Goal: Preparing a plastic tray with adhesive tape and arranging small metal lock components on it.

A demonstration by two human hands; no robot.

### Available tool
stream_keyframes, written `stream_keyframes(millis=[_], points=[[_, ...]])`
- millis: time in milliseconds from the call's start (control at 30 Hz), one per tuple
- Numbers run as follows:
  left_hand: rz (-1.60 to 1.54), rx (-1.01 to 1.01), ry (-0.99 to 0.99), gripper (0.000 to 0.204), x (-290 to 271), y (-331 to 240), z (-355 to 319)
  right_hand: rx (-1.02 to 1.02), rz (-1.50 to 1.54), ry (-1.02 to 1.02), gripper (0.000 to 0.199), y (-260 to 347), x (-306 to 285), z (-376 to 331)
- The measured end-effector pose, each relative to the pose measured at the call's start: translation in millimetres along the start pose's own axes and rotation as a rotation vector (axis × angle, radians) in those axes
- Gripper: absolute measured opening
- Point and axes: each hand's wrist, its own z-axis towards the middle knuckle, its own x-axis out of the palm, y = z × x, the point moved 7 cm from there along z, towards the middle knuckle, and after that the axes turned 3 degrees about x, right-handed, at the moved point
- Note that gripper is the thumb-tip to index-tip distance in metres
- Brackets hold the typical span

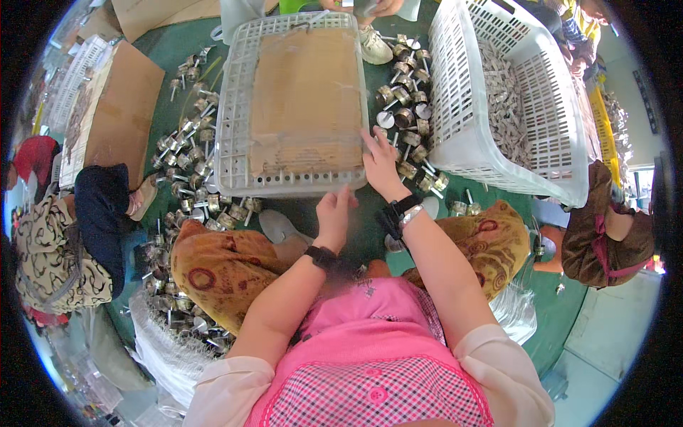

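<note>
In front of me stands an upturned white plastic crate (238, 92) with a sheet of brown cardboard (306, 107) on its top. My left hand (334, 215) is at the crate's near edge, right of its middle, with fingers curled in; whatever they may hold is hidden. By the crate's near right corner is my right hand (382, 164), its fingers stretched forward along the side. Nothing shows in that hand. Many small round metal parts with pale stems (188, 160) lie on the floor left of the crate, and more metal parts (403, 117) lie to its right.
A tall white slotted basket (455, 92) on the right holds many small grey pieces (505, 99). At left stands a cardboard box (124, 107). Across the crate another person's hands (384, 7) show. Other people sit at both sides. A white woven sack (167, 356) lies at lower left.
</note>
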Motion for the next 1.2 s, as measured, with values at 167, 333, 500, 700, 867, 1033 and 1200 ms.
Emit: stream_keyframes(millis=[167, 333, 500, 700, 867, 1033, 1200], points=[[0.017, 0.037, -0.009, 0.028, -3, 5, 4, 0.021, 0.018, 0.012, 0.047, 5, 1, -3], [0.027, -0.001, -0.028, 0.029, -1, 2, 1, 0.024, 0.030, -0.001, 0.047, 3, 5, 0], [0.024, 0.027, -0.007, 0.029, 2, 1, 0, 0.048, 0.044, -0.016, 0.048, 3, 5, -11], [-0.091, -0.011, -0.010, 0.027, 9, 6, 0, 0.002, 0.158, -0.004, 0.047, 2, 6, -14], [-0.092, -0.043, -0.030, 0.027, 11, 15, 1, 0.053, 0.302, 0.055, 0.048, -3, 8, -14], [-0.097, -0.033, -0.044, 0.028, 10, 21, 4, 0.079, 0.286, 0.057, 0.047, 1, 8, -15], [-0.036, -0.002, -0.032, 0.030, 12, 24, 8, 0.020, 0.297, 0.018, 0.045, 12, -3, -14]])
